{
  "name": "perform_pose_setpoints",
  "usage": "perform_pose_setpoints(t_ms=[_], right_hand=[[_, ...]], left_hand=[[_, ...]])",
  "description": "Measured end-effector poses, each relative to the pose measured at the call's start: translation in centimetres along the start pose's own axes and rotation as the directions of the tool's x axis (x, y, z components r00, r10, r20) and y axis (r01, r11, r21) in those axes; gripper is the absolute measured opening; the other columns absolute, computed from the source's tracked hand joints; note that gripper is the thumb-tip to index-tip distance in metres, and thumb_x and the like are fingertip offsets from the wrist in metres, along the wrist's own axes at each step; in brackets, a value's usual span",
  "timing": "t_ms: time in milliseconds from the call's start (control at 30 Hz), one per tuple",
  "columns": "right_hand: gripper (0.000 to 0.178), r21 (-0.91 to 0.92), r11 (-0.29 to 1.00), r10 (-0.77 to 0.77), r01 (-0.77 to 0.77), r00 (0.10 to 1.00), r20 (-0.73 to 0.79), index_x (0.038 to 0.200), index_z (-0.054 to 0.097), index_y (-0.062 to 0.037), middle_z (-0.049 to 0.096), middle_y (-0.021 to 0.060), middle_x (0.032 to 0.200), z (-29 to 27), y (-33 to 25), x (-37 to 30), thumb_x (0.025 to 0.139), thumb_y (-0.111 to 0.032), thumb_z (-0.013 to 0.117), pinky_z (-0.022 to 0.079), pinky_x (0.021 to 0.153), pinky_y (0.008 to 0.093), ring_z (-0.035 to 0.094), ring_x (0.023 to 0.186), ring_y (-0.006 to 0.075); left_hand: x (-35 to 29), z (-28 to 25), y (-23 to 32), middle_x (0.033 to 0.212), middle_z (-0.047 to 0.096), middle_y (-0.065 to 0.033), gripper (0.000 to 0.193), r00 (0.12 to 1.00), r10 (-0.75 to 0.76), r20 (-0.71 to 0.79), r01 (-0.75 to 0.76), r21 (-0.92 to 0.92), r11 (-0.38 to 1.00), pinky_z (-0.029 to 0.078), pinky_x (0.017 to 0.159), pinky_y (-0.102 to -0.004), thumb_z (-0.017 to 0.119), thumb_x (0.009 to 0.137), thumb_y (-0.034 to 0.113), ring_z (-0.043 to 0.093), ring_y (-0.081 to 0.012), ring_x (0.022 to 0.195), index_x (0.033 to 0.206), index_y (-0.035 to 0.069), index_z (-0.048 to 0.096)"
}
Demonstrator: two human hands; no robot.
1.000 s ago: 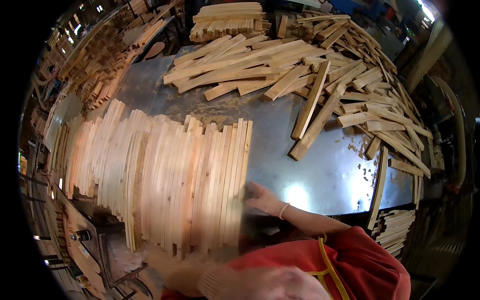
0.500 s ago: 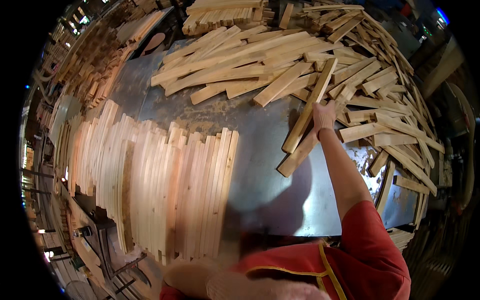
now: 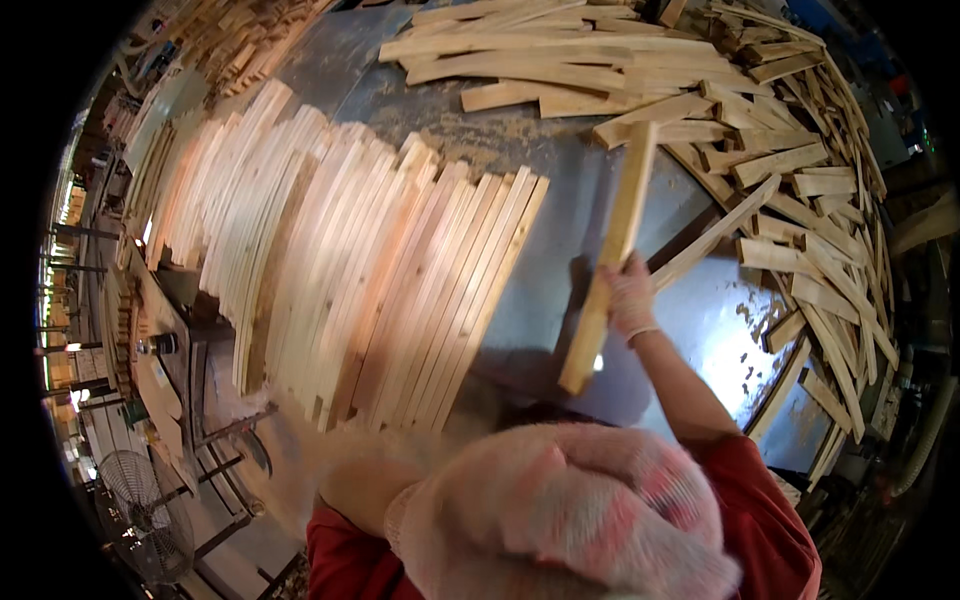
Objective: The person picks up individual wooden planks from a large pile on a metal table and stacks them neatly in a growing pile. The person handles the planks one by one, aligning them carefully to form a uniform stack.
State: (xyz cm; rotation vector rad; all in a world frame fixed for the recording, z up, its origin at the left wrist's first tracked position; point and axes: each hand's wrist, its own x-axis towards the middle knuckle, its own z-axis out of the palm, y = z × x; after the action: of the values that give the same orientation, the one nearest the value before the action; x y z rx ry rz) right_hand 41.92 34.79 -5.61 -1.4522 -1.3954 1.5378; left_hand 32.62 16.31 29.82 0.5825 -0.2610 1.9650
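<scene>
My right hand, in a thin pale glove, is closed around a long wooden strip tilted over the metal tabletop. A second wooden strip slants away to the right just behind that hand; whether the fingers touch it I cannot tell. Large and blurred at the bottom, my left hand wears a knitted whitish glove with reddish stains. Its fingers look curled together, and what they hold, if anything, is hidden. Left of the held strip lies a row of pale wooden strips set side by side.
A loose heap of wooden strips spreads across the far side, with more jumbled strips down the right. The metal tabletop shows between heap and row. A fan stands at lower left beside a metal frame.
My right hand has drawn a wooden strip up and away from the heap. My left hand has risen closer and looks much larger. The view has shifted, so the row sits higher.
</scene>
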Motion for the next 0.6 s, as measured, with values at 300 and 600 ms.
perform_pose_setpoints(t_ms=[300, 600], right_hand=[[0.091, -0.587, 0.749, 0.106, 0.308, 0.818, 0.565, 0.167, 0.029, -0.0085, 0.069, 0.0311, 0.126, 10.8, -2.6, -12.3, 0.094, -0.043, 0.071, 0.055, 0.1, 0.0462, 0.068, 0.118, 0.0453], [0.06, 0.133, 0.938, -0.255, 0.321, 0.896, -0.364, 0.152, 0.051, 0.0038, 0.067, 0.0154, 0.129, -4.3, -1.6, -2.2, 0.099, -0.011, 0.075, 0.054, 0.099, 0.0309, 0.064, 0.115, 0.0211]], left_hand=[[-6.0, 5.0, 5.0, 0.124, 0.066, -0.0286, 0.078, 0.989, -0.129, 0.074, 0.127, 0.038, 0.991, 0.059, 0.089, -0.0424, 0.068, 0.103, 0.051, 0.07, -0.0382, 0.105, 0.138, -0.018, 0.061], [-8.8, 3.8, 8.2, 0.124, 0.066, -0.0267, 0.073, 0.977, -0.201, 0.067, 0.195, 0.079, 0.978, 0.059, 0.089, -0.0424, 0.07, 0.102, 0.047, 0.07, -0.0369, 0.106, 0.138, -0.016, 0.061]])
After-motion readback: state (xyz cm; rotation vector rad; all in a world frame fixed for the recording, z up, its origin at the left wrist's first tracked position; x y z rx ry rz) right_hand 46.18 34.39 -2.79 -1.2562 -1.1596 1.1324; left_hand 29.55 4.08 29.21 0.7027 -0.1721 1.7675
